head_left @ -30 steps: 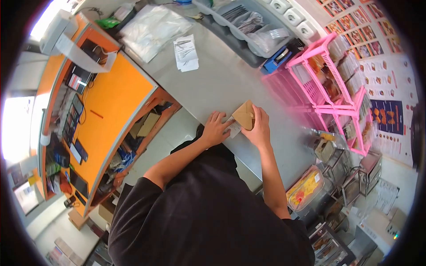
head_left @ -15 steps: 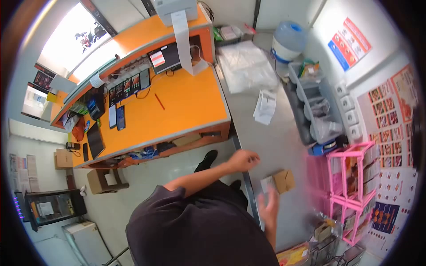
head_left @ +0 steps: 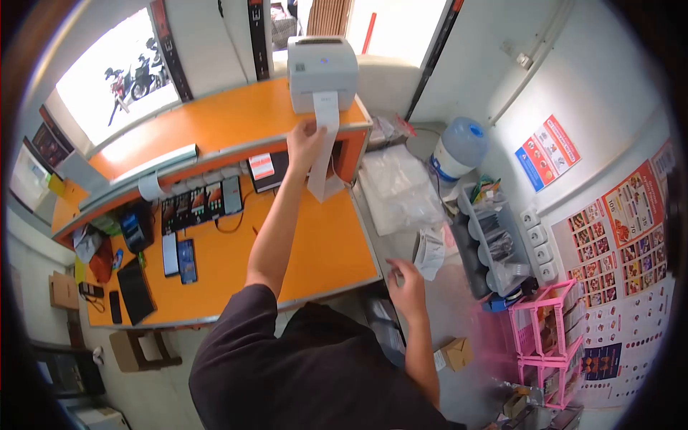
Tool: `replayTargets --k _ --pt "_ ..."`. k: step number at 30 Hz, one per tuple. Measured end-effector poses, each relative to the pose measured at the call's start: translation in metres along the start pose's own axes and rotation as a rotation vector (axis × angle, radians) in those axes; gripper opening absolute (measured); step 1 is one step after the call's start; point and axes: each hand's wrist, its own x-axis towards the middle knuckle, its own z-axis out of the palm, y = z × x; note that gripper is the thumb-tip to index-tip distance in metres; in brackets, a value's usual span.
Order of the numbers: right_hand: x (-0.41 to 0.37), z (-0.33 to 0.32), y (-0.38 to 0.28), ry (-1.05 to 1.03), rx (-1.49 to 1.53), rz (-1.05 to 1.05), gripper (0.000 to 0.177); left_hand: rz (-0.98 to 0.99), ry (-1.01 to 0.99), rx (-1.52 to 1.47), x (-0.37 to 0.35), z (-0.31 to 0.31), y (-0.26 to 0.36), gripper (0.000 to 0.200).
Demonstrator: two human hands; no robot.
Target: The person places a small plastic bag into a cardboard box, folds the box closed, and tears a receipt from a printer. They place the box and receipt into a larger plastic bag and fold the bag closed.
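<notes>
Hanging from printer (head_left: 322,68), paper strip (head_left: 328,140), touching left hand (head_left: 304,145)

Our left hand (head_left: 305,147) touches the paper strip (head_left: 327,112) from the label printer (head_left: 322,68), our right hand (head_left: 407,288) hovers near paper slips (head_left: 431,256).

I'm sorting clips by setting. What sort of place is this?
Probably a small takeaway food shop: a printer with a paper strip hanging out, a brown carton on the metal worktop, and a poster with rows of what look like dishes point that way.
</notes>
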Motion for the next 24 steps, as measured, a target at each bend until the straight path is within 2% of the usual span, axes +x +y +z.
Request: replayTargets --k 1,4,6,9,13,17,22,24 --pt "0.033 0.003 -0.025 0.033 -0.033 -0.149 0.026 0.007 -0.014 0.000 0.006 0.001 -0.017 0.037" --pt "0.126 0.019 -0.076 0.155 -0.138 -0.522 0.024 -0.059 -0.109 -0.203 -0.005 -0.008 -0.002 0.026" --pt "0.184 0.037 -0.101 0.206 -0.188 -0.659 0.027 -0.075 -0.137 -0.257 -0.010 -0.012 0.000 0.024" --pt "0.259 0.071 -0.118 0.244 -0.287 -0.748 0.031 -0.097 -0.190 -0.316 -0.010 -0.019 0.000 0.025" --pt "0.318 0.110 -0.109 0.251 -0.335 -0.780 0.035 -0.108 -0.238 -0.325 -0.006 -0.025 -0.005 0.026" --pt "0.332 0.119 -0.100 0.198 -0.393 -0.869 0.028 -0.049 -0.235 -0.267 -0.006 -0.027 -0.006 0.022" --pt "0.340 0.120 -0.106 0.230 -0.403 -0.972 0.018 0.057 -0.152 -0.164 -0.001 -0.026 0.001 0.023" --pt "0.342 0.117 -0.104 0.234 -0.402 -0.996 0.017 0.047 -0.176 -0.205 0.000 -0.025 -0.001 0.024"
